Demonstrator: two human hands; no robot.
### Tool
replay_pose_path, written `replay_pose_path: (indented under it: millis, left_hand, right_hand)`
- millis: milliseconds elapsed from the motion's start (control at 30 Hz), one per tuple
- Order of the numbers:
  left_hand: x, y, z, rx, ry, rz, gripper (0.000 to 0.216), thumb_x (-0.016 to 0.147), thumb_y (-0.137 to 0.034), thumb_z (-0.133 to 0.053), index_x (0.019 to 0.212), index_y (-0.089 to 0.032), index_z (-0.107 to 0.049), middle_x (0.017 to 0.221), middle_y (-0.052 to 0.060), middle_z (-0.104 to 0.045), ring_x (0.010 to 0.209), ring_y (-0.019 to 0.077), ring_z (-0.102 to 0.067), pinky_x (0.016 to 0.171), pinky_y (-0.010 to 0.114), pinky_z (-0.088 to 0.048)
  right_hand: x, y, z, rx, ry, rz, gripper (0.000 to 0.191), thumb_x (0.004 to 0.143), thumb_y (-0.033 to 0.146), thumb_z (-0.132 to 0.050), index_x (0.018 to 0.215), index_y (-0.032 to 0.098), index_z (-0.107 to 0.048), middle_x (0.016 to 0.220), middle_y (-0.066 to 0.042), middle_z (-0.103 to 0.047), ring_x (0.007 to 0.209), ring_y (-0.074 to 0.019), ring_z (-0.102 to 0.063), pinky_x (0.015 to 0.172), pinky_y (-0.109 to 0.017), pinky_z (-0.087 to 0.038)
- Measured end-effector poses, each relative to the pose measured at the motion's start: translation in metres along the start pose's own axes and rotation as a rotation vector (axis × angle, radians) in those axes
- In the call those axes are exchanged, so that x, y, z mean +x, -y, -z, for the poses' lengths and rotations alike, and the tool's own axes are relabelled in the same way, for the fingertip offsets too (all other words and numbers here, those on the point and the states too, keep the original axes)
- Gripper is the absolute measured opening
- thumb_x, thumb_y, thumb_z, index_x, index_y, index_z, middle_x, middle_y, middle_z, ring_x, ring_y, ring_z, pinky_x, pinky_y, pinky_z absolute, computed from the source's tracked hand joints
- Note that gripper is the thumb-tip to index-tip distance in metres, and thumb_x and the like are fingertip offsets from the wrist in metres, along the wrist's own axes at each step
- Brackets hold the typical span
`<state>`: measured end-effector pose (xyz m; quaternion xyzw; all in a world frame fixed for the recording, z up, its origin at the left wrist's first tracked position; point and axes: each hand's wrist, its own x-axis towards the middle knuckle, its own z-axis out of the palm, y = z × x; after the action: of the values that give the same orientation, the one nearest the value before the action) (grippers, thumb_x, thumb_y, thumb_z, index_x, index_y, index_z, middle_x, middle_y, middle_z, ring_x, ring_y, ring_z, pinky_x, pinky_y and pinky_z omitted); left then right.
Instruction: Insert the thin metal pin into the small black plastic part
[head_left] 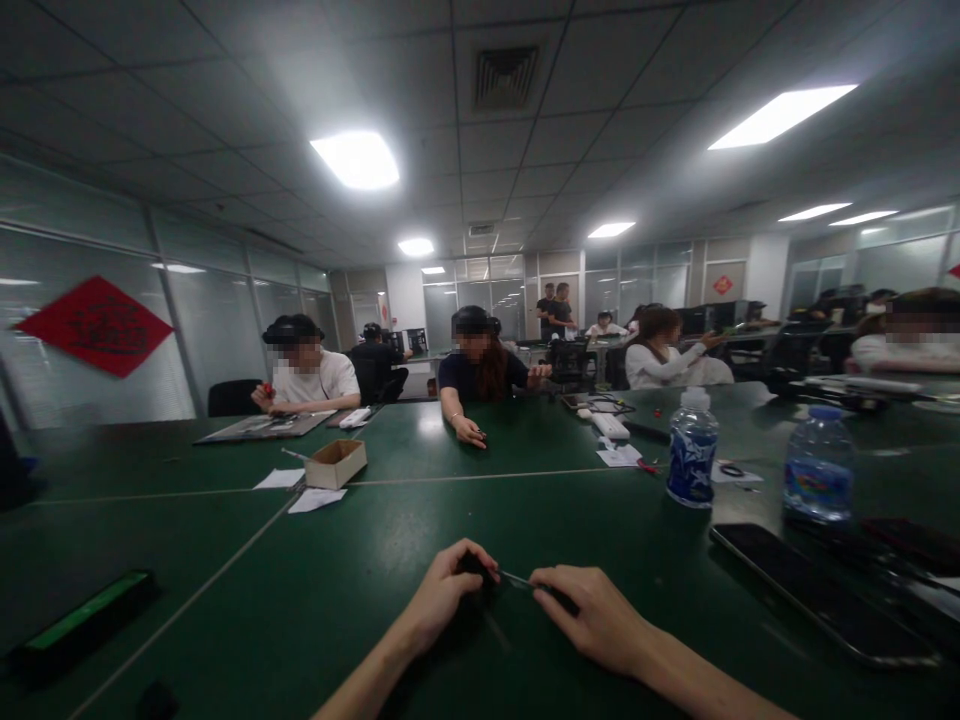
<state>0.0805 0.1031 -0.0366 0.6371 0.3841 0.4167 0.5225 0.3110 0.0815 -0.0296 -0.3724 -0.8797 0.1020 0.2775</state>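
Where both hands [589, 610] nearly meet, a slim shaft [516, 578] points left, crosswise

Bare forearms, left [379, 655] and right [694, 665], angle inward from the lower edge. Left hand [446, 590] curled, thumb and fingers pinched; right hand [592, 610] opposite, back up, fingers bent in a closed grip, tips pointing leftward. Hands near, apart.

Over the near middle of the desk [315, 600], a tool [514, 577] lies in the right hand [592, 612], its end at the left hand [444, 592]. Rightward lies a phone [817, 592], two bottles [691, 460] standing behind it. Beyond the hands, leftward, a box [336, 466] sits beside paper slips [316, 501]; a co-worker [491, 378] sits across.
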Motion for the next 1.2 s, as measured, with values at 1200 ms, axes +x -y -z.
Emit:
replay_pose_path:
  millis: [1200]
  left_hand:
    - [-0.0005,0.0011,-0.0001,-0.010,-0.014,0.006,0.023,0.068,-0.012,-0.054,0.090,-0.015,-0.058,0.092,0.007,-0.063,0.092,0.0202,-0.057,0.084,0.033,-0.041]
  right_hand:
    - [0.0000,-0.0032,-0.0020,-0.019,0.013,0.017,0.029,0.092,0.031,-0.040,0.103,0.018,-0.063,0.085,-0.006,-0.067,0.075,-0.0160,-0.062,0.068,-0.025,-0.047]
